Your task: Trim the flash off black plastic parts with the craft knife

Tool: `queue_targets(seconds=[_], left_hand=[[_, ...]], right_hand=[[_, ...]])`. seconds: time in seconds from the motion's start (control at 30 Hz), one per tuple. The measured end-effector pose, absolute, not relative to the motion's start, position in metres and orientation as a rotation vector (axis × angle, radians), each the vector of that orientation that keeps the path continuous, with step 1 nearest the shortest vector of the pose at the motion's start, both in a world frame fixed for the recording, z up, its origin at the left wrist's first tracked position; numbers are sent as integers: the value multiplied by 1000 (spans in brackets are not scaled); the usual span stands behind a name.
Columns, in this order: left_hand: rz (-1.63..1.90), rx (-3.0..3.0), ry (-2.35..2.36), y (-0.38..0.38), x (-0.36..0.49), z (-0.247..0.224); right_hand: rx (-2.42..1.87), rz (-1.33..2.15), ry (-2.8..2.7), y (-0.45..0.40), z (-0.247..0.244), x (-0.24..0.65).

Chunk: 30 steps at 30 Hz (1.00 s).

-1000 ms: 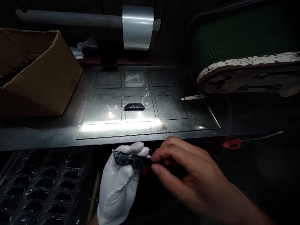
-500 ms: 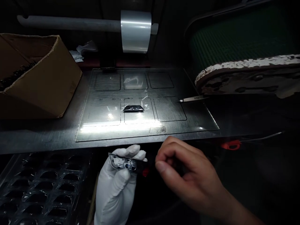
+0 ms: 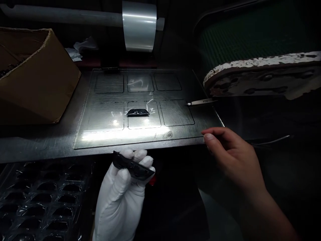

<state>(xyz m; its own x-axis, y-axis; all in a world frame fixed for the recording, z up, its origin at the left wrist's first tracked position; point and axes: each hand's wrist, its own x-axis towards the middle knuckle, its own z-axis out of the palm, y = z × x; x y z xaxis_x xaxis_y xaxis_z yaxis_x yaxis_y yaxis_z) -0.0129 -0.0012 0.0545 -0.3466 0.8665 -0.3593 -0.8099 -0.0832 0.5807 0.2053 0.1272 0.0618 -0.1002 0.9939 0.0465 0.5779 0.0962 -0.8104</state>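
Compared with a second earlier, the bare right hand (image 3: 232,155) has left the black plastic part (image 3: 132,166) and moved rightward to the front corner of the glass plate (image 3: 100,134); its fingers are loosely curled, holding nothing visible. The gloved left hand (image 3: 122,194) grips the part between thumb and fingertips, just below the plate's front edge. Beyond the fingers, a wrapped black piece (image 3: 137,112) lies mid-plate. Dark open space separates the hands.
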Motion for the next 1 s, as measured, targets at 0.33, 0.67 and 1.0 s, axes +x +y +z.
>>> queue_targets(seconds=[0.33,0.67,1.0], left_hand=[[1735,108,938,-3,-5,57],[1771,250,1211,-3,-5,38],[1678,516,1361,23,-35,38]], right_hand=[[-1248,949,-2019,115,68,187],[-624,1201,-2347,98,88,128],[-579,750,-2550,188,94,99]])
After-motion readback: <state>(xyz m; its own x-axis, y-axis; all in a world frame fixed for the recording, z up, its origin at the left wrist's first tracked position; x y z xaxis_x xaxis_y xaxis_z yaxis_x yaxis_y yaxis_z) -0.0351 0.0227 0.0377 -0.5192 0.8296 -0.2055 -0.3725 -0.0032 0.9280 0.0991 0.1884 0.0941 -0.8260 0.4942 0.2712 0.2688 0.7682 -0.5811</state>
